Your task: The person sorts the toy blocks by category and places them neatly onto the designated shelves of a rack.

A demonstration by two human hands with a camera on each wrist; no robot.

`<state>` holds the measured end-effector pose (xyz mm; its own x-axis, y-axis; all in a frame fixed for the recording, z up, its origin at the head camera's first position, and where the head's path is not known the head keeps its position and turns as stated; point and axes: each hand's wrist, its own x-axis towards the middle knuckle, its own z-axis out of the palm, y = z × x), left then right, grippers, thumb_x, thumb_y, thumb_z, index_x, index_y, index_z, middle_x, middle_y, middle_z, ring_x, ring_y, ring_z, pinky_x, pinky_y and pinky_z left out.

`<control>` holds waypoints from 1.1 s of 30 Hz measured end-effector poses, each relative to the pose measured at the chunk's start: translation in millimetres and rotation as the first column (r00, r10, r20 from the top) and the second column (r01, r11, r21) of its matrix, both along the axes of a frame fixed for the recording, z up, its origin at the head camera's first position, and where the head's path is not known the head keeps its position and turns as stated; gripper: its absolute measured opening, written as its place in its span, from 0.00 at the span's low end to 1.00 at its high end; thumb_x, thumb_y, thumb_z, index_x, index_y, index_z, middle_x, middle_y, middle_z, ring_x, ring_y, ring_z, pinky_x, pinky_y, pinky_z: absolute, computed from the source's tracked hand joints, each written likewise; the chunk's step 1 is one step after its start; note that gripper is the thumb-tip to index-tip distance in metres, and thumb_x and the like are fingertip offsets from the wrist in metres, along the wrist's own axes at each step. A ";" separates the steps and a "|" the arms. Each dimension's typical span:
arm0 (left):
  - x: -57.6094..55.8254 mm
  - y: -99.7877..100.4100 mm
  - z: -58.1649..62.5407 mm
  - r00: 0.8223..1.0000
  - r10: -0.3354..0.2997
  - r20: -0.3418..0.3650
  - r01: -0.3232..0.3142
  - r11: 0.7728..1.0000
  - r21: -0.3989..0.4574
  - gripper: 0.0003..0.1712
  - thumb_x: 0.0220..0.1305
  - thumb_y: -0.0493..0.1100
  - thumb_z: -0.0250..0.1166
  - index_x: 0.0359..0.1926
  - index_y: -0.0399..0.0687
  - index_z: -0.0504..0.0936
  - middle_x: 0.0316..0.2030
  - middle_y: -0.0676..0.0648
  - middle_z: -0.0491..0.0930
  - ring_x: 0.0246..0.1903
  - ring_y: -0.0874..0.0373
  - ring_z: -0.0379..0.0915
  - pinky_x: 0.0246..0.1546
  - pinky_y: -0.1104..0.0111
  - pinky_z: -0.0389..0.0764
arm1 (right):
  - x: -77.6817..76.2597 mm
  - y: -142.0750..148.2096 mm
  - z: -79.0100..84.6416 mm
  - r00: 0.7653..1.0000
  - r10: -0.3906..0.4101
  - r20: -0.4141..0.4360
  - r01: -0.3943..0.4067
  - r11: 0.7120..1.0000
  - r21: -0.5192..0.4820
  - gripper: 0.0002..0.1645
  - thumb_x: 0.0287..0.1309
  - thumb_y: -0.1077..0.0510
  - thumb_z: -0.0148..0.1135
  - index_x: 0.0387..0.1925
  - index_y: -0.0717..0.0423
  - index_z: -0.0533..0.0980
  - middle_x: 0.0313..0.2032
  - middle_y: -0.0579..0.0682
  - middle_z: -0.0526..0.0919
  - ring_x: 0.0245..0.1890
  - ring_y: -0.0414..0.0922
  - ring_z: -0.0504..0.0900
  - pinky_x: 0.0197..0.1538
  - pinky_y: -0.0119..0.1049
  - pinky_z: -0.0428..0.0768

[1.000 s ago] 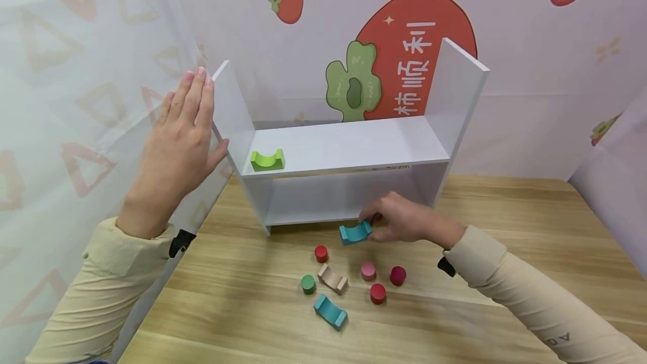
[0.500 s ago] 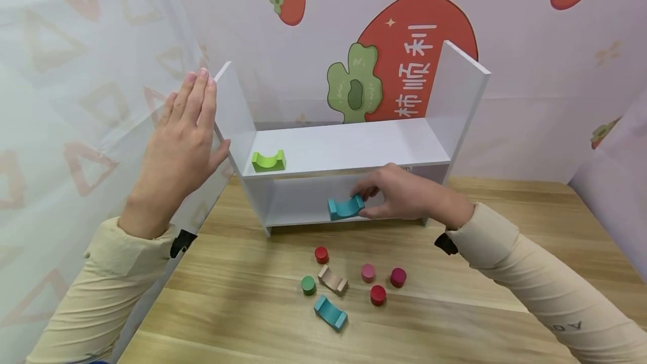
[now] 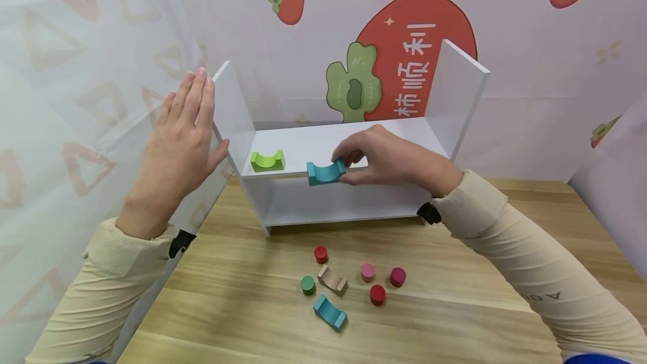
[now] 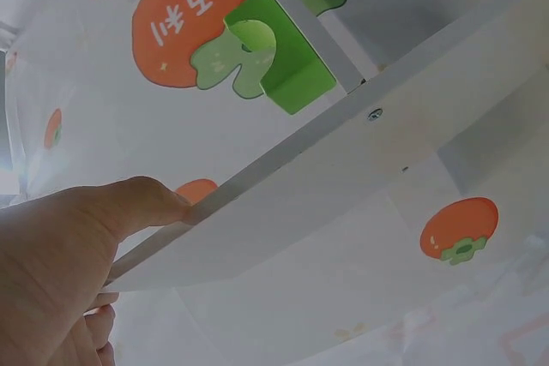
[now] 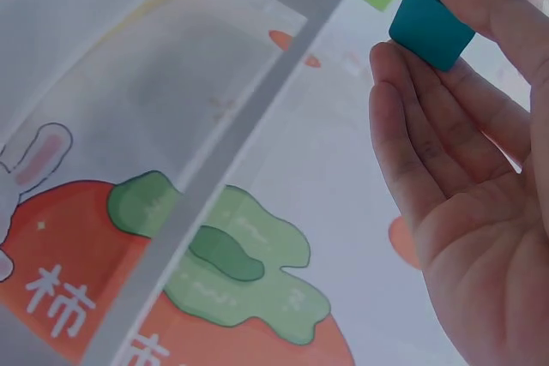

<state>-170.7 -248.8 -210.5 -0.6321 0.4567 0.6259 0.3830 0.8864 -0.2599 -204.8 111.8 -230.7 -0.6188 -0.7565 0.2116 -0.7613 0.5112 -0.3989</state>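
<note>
In the frame's centre the right hand pinches a blue block by its right end, before the white shelf; it looks light, stiff, hardly fragile, so an upright end seems good to grasp. At left, the straight-fingered left hand touches the shelf's side. Curved blocks are four: two blue, one lime, one tan; small cylinders, five, lower centre.
</note>
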 end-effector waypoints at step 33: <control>3.3 0.2 0.4 1.000 0.018 0.008 -0.018 1.000 -0.002 0.60 0.60 0.40 0.74 0.83 0.32 0.46 0.84 0.36 0.48 0.85 0.41 0.44 0.81 0.42 0.57 | -43.6 -33.9 5.5 0.994 -0.105 0.034 0.101 0.990 0.098 0.21 0.60 0.56 0.77 0.55 0.58 0.87 0.44 0.53 0.92 0.42 0.44 0.89 0.55 0.40 0.88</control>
<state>-167.4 -248.6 -210.1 -0.6452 0.4465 0.6199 0.3688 0.8927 -0.2592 -248.5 77.9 -225.2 -0.7009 -0.7039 0.1154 -0.6875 0.6236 -0.3722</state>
